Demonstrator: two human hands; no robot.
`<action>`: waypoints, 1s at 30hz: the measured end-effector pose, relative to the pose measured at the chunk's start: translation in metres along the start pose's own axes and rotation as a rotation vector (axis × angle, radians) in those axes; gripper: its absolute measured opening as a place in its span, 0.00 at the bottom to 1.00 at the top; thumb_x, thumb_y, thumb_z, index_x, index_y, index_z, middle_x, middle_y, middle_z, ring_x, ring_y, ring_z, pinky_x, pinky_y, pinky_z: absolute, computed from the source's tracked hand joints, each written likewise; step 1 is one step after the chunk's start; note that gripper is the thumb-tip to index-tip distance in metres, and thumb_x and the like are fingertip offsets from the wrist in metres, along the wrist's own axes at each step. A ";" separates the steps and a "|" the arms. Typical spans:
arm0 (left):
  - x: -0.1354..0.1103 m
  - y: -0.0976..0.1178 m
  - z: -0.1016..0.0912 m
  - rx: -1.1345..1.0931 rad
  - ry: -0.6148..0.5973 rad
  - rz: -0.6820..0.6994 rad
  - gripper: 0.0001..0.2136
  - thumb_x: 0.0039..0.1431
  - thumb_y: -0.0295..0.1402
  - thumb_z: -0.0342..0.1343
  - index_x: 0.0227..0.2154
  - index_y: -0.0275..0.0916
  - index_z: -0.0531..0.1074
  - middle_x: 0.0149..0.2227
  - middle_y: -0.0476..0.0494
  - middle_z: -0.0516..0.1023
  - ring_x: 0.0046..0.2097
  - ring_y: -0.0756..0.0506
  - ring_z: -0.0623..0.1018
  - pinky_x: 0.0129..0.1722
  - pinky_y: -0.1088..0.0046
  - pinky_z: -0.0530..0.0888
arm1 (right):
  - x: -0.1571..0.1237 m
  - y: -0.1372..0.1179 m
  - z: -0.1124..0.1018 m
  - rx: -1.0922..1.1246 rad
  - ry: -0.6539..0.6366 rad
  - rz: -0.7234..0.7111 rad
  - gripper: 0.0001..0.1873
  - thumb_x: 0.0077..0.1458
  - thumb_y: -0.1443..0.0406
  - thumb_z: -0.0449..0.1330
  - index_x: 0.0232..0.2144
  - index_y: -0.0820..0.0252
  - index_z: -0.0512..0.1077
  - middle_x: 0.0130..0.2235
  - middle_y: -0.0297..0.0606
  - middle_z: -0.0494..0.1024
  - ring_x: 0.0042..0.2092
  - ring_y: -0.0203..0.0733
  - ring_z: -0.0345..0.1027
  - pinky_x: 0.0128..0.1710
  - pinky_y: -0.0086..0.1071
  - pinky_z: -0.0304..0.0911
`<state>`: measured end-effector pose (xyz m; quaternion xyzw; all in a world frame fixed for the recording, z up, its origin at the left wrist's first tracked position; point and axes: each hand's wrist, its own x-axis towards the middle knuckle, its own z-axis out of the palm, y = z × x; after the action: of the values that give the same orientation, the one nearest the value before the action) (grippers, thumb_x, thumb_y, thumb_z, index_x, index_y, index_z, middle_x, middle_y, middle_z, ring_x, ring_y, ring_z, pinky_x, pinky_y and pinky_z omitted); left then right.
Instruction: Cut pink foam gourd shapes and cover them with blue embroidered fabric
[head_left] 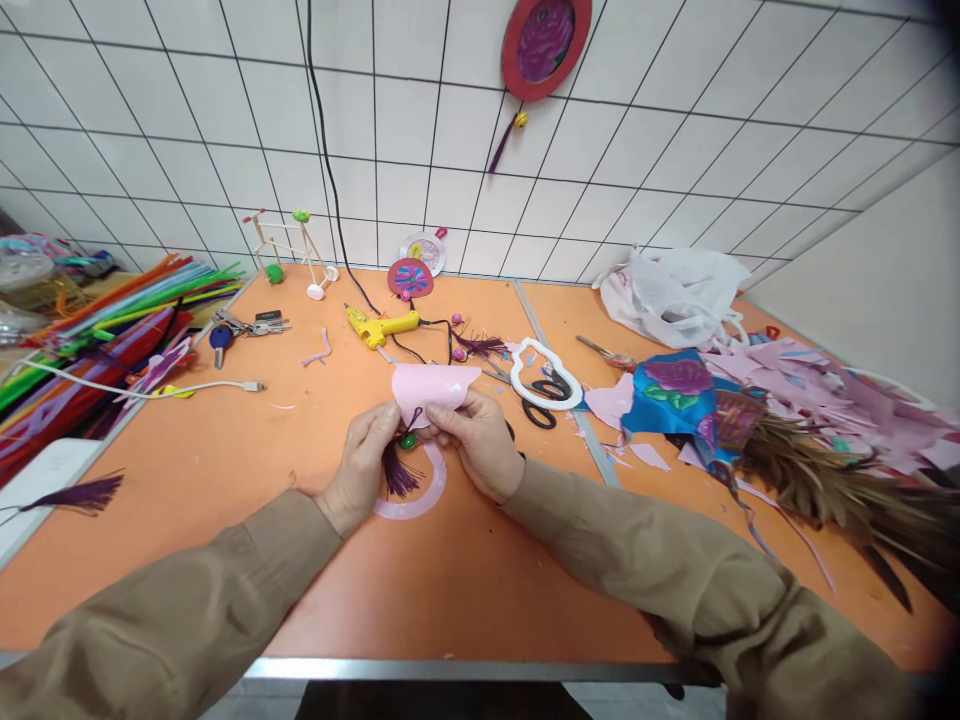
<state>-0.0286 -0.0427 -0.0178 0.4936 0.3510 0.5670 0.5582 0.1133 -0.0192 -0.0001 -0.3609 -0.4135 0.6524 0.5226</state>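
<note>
A curved piece of pink paper is held up between both hands over the table. My left hand pinches its left lower edge. On the right side, my right hand grips it with the thumb in front and fingers behind. At the paper's lower edge hang a dark cord, a green bead and a dark purple tassel. Which fingers hold the cord I cannot tell. Beneath the hands a pale pink ring lies flat, partly covered by the tassel and hands.
Behind the hands lies a yellow glue gun. To the right are black-handled scissors, a white cloud-shaped frame, blue floral fabric, feathers and pink scraps. Keys and a white cable sit left.
</note>
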 end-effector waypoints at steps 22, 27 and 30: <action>0.025 0.031 -0.023 0.195 0.139 -0.148 0.12 0.52 0.34 0.58 0.18 0.41 0.62 0.15 0.56 0.62 0.18 0.53 0.65 0.21 0.75 0.64 | 0.007 -0.046 -0.011 0.013 0.092 -0.188 0.12 0.38 0.62 0.73 0.25 0.60 0.75 0.21 0.30 0.72 0.24 0.31 0.59 0.22 0.27 0.55; 0.023 0.024 -0.026 0.277 0.087 -0.163 0.17 0.57 0.36 0.54 0.16 0.42 0.58 0.14 0.55 0.59 0.17 0.52 0.62 0.19 0.74 0.61 | 0.003 -0.064 -0.011 -0.029 0.101 -0.271 0.12 0.39 0.61 0.73 0.23 0.58 0.73 0.21 0.30 0.70 0.23 0.31 0.58 0.21 0.29 0.54; 0.023 0.024 -0.026 0.297 0.104 -0.143 0.17 0.58 0.36 0.54 0.15 0.42 0.58 0.14 0.54 0.61 0.17 0.52 0.63 0.20 0.74 0.63 | 0.001 -0.074 -0.011 -0.044 0.106 -0.320 0.12 0.40 0.61 0.73 0.23 0.58 0.74 0.21 0.31 0.70 0.24 0.32 0.59 0.23 0.30 0.56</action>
<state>-0.0572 -0.0190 0.0022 0.5143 0.4935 0.4928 0.4991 0.1513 -0.0080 0.0630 -0.3359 -0.4519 0.5316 0.6327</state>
